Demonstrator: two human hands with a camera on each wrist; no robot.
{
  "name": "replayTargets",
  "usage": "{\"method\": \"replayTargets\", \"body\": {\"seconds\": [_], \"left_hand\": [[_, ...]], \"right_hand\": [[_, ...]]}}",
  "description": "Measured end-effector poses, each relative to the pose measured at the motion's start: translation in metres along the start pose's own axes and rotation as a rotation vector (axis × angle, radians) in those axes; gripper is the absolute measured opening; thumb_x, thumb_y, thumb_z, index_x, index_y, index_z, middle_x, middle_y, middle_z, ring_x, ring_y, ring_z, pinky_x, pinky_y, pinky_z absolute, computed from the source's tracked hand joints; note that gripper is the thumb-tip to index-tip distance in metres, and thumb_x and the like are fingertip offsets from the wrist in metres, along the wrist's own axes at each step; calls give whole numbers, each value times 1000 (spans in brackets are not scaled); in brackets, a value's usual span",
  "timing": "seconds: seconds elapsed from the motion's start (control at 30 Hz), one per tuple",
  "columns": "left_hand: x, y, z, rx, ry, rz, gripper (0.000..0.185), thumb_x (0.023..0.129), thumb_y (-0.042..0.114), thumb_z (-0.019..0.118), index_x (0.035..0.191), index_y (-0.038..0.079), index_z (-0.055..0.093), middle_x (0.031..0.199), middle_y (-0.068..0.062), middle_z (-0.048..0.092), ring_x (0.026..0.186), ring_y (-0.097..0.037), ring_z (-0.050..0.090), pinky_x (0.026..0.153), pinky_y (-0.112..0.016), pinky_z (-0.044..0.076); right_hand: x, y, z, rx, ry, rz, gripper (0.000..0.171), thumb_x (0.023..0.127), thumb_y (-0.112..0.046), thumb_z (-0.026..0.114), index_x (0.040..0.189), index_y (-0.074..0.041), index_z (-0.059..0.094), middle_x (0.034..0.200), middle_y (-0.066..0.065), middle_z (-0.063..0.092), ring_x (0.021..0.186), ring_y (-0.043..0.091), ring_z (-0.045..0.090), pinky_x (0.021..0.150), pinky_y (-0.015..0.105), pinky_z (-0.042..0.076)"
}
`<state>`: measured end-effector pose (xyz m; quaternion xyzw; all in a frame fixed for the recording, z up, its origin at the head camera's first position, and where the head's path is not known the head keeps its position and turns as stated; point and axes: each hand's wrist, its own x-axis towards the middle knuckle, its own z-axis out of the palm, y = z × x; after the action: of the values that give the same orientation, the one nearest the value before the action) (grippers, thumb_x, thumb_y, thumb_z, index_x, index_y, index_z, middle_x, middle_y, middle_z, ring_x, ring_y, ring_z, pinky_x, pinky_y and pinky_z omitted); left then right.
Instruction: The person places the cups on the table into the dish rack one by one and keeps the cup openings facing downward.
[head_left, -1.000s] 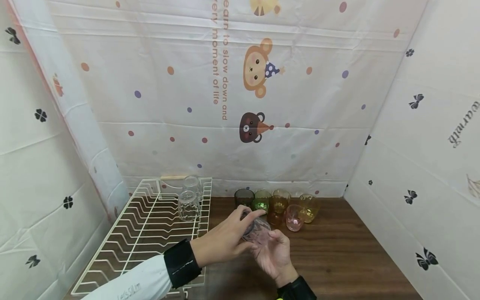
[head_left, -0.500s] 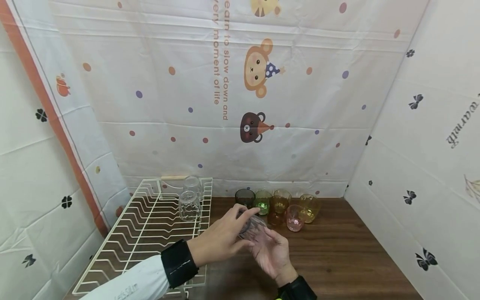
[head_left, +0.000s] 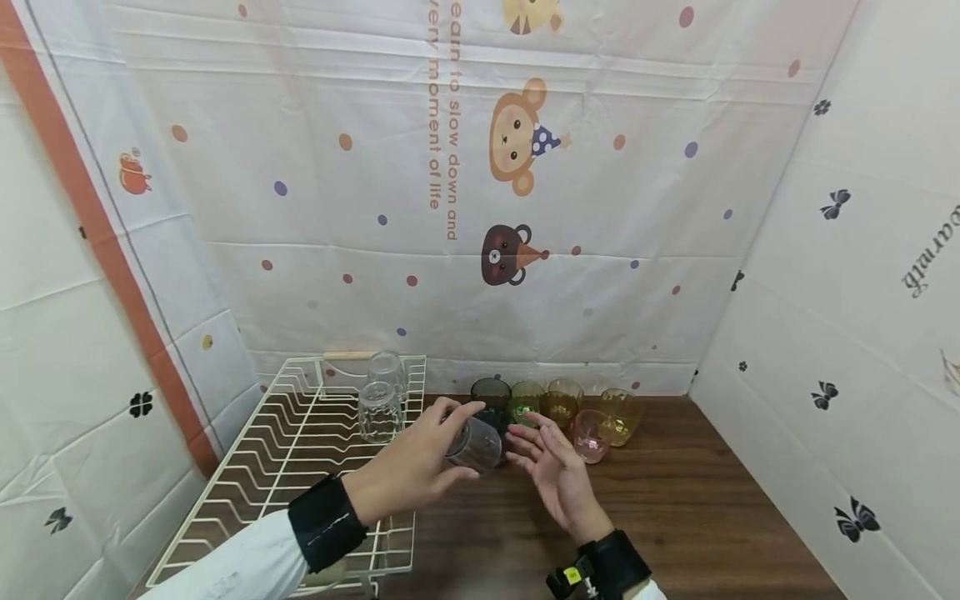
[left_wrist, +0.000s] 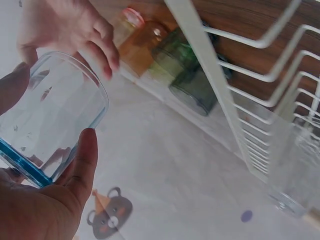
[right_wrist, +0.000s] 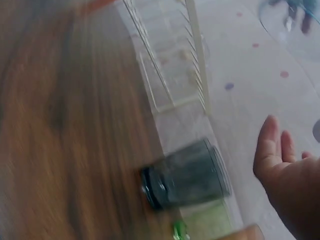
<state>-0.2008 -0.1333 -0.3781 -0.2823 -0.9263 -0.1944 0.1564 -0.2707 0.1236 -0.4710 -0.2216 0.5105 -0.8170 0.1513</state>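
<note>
Clear glass [head_left: 474, 444] with a blue-tinted base, held tilted in the air above the desk [head_left: 675, 517], between the rack and the row of coloured glasses; mouth turned toward the far side in the left wrist view [left_wrist: 50, 115]. Left hand [head_left: 411, 467] grasps it, thumb on one side and fingers [left_wrist: 82, 165] curled round the wall near the base, a grip that leaves the rim free. Right hand [head_left: 551, 471] just beside the glass, not touching it, palm up and fingers [right_wrist: 272, 145] straight and released; likely it has nothing to do with the hold at this moment, since the left hand alone carries the weight. Wire dish rack [head_left: 300, 467] lies left of the hands on the desk, white, with zigzag rungs; two clear glasses [head_left: 378, 400] stand mouth-down at its far end, probably so they drain. Behind the hands, against the back cloth: dark glass [head_left: 489, 393], green glass [head_left: 523, 402], amber glass [head_left: 558, 404], pink glass [head_left: 590, 435], yellow glass [head_left: 618, 415], bunched close together and all upright. Right wrist view is blurred; it shows the dark glass [right_wrist: 185, 180] and little else for certain. Patterned cloth [head_left: 495, 208] with bears hangs behind and to both sides.
</note>
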Motion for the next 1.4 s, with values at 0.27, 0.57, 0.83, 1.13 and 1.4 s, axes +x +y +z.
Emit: {"method": "replayTargets", "body": {"seconds": [0.27, 0.57, 0.83, 1.13, 1.4], "left_hand": [[-13, -23, -14, 45, 53, -97, 89, 85, 36, 91, 158, 18, 44, 129, -8, 62, 105, -19, 69, 85, -40, 63], [-30, -51, -31, 109, 151, -153, 86, 79, 37, 96, 149, 10, 52, 128, -11, 66, 108, -25, 71, 88, -47, 63], [-44, -69, -46, 109, 134, -245, 85, 81, 35, 94, 151, 9, 53, 131, -16, 67, 110, -35, 71, 90, -56, 61], [-49, -87, -46, 127, 43, -300, 88, 82, 34, 93, 156, 14, 51, 135, -23, 64, 114, -41, 71, 93, -62, 60], [-49, -100, -35, 141, -66, -332, 88, 80, 35, 93, 155, 12, 52, 148, -33, 58, 127, -52, 65, 103, -68, 54]], "right_hand": [[9, -12, -15, -386, 182, -87, 56, 111, -19, 55, 160, 0, 35, 136, 5, 60, 124, 9, 63, 100, 21, 57], [22, -17, -45, -929, 423, -115, 66, 101, -30, 75, 158, -9, 48, 155, 21, 48, 133, 37, 49, 105, 39, 49], [22, -17, -77, -1248, 526, -84, 71, 97, -34, 80, 157, -11, 49, 166, 21, 35, 153, 45, 25, 118, 71, 35], [22, -14, -90, -1472, 531, -10, 71, 94, -30, 78, 154, -3, 51, 162, 28, 39, 148, 52, 30, 123, 69, 30], [26, -9, -95, -1664, 480, 2, 69, 97, -29, 75, 153, 3, 52, 159, 34, 43, 143, 59, 38, 119, 73, 32]]}}
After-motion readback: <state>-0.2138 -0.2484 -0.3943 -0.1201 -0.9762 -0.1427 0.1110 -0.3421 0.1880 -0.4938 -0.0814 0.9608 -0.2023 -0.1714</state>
